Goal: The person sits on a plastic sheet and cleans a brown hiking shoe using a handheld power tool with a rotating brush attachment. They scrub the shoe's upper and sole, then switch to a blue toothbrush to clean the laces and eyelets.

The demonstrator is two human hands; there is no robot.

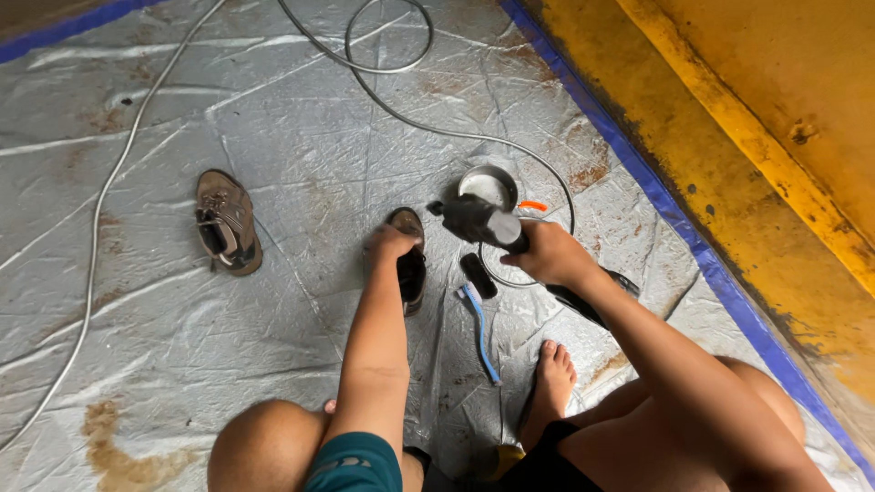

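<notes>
The left hand [390, 244] gripped a brown shoe [408, 260]; just right of the shoe, the right hand [547, 253] clutched a dark tool [480, 220] pointing toward it.

You sit on a floor covered by a crinkled silver-grey plastic tarp [273, 137], creased all over and marked with rusty brown stains. A blue tape border [656, 196] edges the tarp along your right and across the far left corner. Beyond it rises a worn yellow painted wall [729, 109], scuffed and dirty near its base. Daylight falls evenly.
</notes>
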